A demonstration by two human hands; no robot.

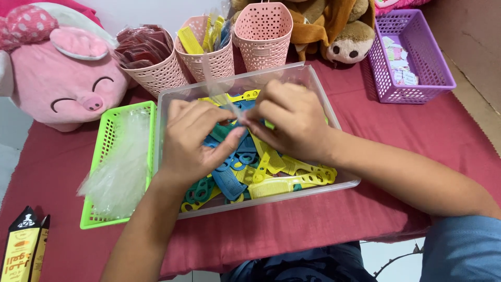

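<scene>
Both my hands hover over a clear plastic bin (313, 78) full of yellow, blue and green combs (271, 177). My left hand (195, 141) and my right hand (292, 122) meet above the bin and together pinch a thin clear plastic sleeve (216, 86) that sticks up between them. A comb seems to sit inside the sleeve, mostly hidden by my fingers.
A green basket (107, 138) of clear sleeves lies left of the bin. Three pink perforated cups (263, 36) stand behind, one with red packets, one with bagged combs. A purple basket (412, 78) sits at right, plush toys at the back, a yellow box (21, 248) at bottom left.
</scene>
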